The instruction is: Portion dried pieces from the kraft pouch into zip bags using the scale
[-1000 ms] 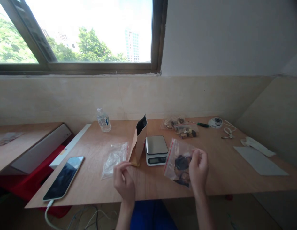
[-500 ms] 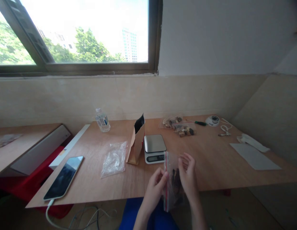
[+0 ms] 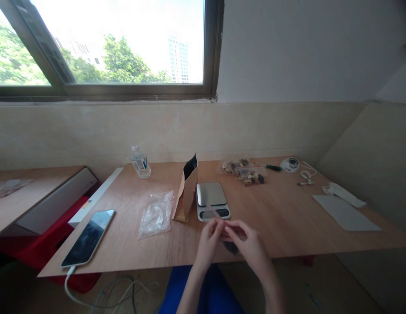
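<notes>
Near the front edge of the table, my left hand (image 3: pixel 208 242) and my right hand (image 3: pixel 250 242) meet with fingertips pinched on the red-lined seal of a clear zip bag (image 3: pixel 213 212). Dark contents (image 3: pixel 231 247) show below my fingers; what they are is unclear. Part of the bag is hidden by the hands. Just beyond it stands a white kitchen scale (image 3: pixel 210 194) with a steel plate. An open brown paper pouch (image 3: pixel 186 196) stands upright to the left of the scale. Farther left lies a flat clear zip bag (image 3: pixel 155 216).
A phone (image 3: pixel 88 239) with a white cable lies at the left; a water bottle (image 3: pixel 140 163) stands behind. Bags of small brown pieces (image 3: pixel 252 176), a green-handled screwdriver (image 3: pixel 273 168), a dome camera (image 3: pixel 290 164) and a white sheet (image 3: pixel 347 213) are at the right.
The zip bag has turned from hanging sideways, its seal upright, to having its seal near the top. My right hand has moved left from beside the bag to pinch the seal beside my left hand.
</notes>
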A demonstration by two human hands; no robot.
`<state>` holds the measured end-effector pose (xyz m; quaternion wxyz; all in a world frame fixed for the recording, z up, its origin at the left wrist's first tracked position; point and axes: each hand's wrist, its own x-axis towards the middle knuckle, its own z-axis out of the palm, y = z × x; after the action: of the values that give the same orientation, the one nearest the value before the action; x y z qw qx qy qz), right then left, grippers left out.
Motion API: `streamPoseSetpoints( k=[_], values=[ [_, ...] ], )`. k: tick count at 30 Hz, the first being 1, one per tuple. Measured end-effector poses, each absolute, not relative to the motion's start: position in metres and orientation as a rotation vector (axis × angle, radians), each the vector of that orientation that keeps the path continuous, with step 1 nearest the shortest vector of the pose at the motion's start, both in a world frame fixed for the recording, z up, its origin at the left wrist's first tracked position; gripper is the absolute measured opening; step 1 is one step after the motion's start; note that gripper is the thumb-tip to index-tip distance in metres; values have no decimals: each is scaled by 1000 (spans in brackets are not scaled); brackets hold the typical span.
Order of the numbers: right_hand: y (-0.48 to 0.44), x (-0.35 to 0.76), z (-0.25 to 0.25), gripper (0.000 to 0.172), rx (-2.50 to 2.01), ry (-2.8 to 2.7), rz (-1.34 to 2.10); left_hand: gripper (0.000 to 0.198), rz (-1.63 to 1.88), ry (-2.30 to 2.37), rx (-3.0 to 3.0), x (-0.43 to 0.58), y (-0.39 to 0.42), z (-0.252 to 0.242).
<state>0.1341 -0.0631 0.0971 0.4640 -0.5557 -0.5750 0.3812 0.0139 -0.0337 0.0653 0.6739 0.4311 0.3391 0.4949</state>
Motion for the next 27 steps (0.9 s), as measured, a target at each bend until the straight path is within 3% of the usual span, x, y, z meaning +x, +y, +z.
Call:
streamPoseSetpoints(
  k=[7, 27],
  values=[
    [-60, 130, 98, 33, -1443, -1399, 805, 30, 1124, 869, 1212, 15, -33, 63],
    [-64, 133, 109, 25, -1505, -1582, 715, 32, 1127, 936, 1443, 3, -33, 74]
  ],
)
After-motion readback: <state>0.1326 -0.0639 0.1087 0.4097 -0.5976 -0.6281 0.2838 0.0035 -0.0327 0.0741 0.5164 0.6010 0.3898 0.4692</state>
